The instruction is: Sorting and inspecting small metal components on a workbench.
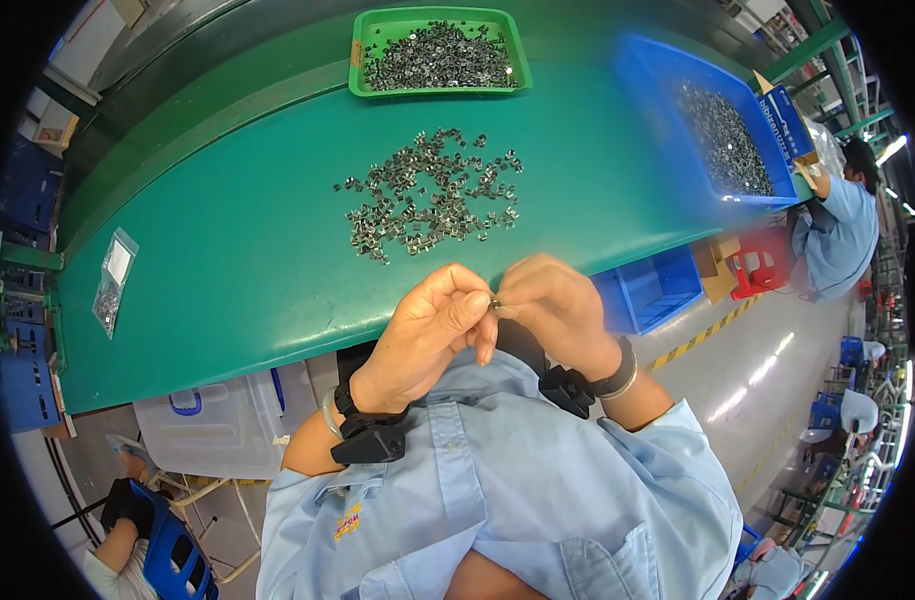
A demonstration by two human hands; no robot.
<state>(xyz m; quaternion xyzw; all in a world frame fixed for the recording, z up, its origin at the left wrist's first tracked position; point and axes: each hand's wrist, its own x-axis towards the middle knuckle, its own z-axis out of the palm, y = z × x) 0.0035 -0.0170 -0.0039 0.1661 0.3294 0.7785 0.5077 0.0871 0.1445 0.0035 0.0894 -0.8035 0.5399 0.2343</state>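
Note:
Close to the front edge of the green table (278, 290), my two hands meet fingertip to fingertip. My left hand (430, 325) pinches a small dark metal piece (494, 303) between thumb and forefinger. From the other side the fingers of my right hand (556, 308) close on the same piece; they are slightly blurred. Its exact shape is mostly hidden by my fingertips. Just beyond my hands lies a loose, spread-out pile of small shiny metal clips (433, 195).
A green tray (440, 94) of similar metal parts stands at the back. At right is a blue bin (713, 190) of small parts; below it, another blue bin (650, 292). A clear plastic bag (115, 283) lies at left. A co-worker (840, 235) sits at far right.

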